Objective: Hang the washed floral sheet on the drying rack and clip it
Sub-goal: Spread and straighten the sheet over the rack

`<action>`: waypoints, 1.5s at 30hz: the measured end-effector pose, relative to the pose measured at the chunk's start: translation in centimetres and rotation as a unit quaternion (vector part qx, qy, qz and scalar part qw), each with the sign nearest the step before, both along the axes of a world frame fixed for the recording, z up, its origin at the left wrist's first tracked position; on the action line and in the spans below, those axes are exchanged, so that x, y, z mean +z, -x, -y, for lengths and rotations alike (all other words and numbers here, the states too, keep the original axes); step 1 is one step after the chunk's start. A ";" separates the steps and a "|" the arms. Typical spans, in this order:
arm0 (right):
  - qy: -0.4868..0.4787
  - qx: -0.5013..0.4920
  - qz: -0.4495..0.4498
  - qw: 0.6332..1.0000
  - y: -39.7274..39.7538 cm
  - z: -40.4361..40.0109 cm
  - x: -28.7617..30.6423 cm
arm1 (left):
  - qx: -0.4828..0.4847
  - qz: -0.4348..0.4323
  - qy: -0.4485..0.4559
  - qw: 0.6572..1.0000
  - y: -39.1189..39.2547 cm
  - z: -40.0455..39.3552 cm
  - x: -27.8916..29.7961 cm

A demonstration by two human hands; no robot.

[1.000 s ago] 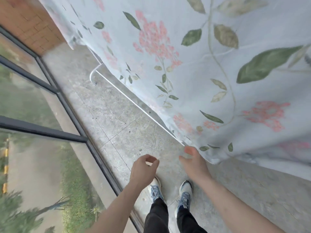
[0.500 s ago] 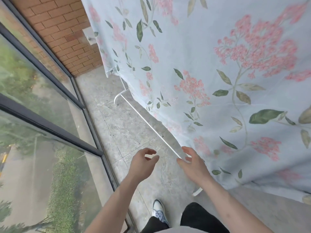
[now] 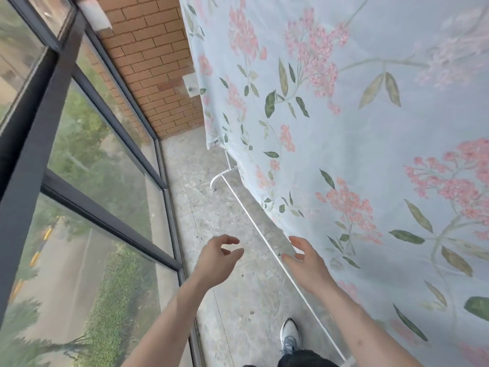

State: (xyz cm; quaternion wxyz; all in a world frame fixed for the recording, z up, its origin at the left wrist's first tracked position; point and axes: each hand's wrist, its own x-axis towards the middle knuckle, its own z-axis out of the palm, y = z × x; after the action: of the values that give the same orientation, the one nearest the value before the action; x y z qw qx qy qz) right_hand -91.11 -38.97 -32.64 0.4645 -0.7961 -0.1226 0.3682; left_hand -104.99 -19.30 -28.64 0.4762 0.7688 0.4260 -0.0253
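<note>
The pale blue floral sheet (image 3: 357,144) hangs over the drying rack and fills the right side of the view, reaching almost to the floor. Only the rack's white bottom rail (image 3: 254,221) and curved foot show below the sheet's edge. My right hand (image 3: 304,260) is beside the sheet's lower edge, fingers spread, holding nothing. My left hand (image 3: 217,258) hovers to its left over the floor, fingers loosely curled and empty. No clips are in view.
A dark-framed glass wall (image 3: 105,207) runs along the left, close to the rack. A brick wall (image 3: 153,64) stands at the far end. The grey stone floor (image 3: 211,197) forms a narrow strip between glass and rack. My shoe (image 3: 289,337) is below.
The view has tilted upward, showing more sheet and brick wall. Both hands have risen with it; my right hand has come off the sheet's bottom edge and spread its fingers.
</note>
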 end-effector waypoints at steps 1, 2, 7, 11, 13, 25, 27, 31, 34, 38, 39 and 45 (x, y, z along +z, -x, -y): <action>-0.002 0.014 0.002 1.000 -1.0 -1.4 0.3 | 0.010 0.004 -0.014 1.000 -0.2 -1.1 0.5; -0.005 0.029 0.007 1.000 -1.8 -2.9 0.6 | 0.020 0.008 -0.025 0.999 -0.3 -2.1 1.0; -0.026 0.092 0.026 0.995 -5.1 -10.2 2.7 | 0.083 0.042 -0.041 0.995 -0.2 -6.6 2.4; -0.037 0.113 0.027 0.993 -6.9 -14.5 3.9 | 0.101 0.046 -0.053 0.992 -0.8 -9.8 2.5; -0.041 0.115 0.028 0.992 -8.1 -16.9 3.9 | 0.100 0.053 -0.049 0.992 -1.9 -12.1 2.4; -0.032 0.036 0.016 0.999 -12.8 -31.8 4.5 | 0.062 0.044 0.015 0.997 -10.5 -30.8 1.9; -0.036 0.021 0.019 0.999 -13.3 -33.9 4.4 | 0.044 0.042 0.019 0.998 -12.0 -33.3 1.8; -0.034 0.005 0.005 0.999 -14.3 -37.6 4.4 | 0.025 0.053 0.042 0.997 -14.7 -37.3 1.2; -0.032 0.002 0.010 0.999 -16.4 -40.6 4.4 | 0.025 0.061 0.055 0.996 -16.9 -40.0 0.7; -0.034 0.009 0.002 0.999 -19.5 -45.1 3.9 | 0.028 0.059 0.053 0.997 -19.5 -43.9 -0.3; -0.033 0.011 -0.004 0.999 -20.3 -46.2 3.7 | 0.033 0.054 0.054 0.997 -20.1 -45.0 -0.5; -0.022 0.021 -0.040 0.999 -25.5 -53.3 1.8 | 0.082 0.037 0.058 0.994 -23.8 -52.4 -2.1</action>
State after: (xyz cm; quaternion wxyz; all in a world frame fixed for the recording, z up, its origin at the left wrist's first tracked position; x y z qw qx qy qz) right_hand -65.61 14.29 -30.80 0.4784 -0.7678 -0.1284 0.4064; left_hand -81.17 33.11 -30.79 0.5358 0.7027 0.4678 0.0177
